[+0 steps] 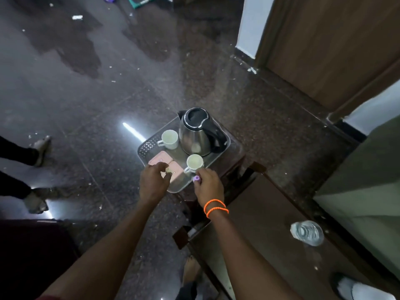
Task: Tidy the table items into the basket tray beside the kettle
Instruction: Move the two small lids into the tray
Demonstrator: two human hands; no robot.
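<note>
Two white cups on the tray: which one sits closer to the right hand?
The near cup, in front of the kettle, just beyond the right hand. The other cup stands farther back, left of the kettle.

Hands (154,179) over kettle tray (144,146)

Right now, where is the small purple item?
In the head view, the small purple item is pinched in the right hand over the tray's near right edge, just in front of the nearer white cup.
</note>
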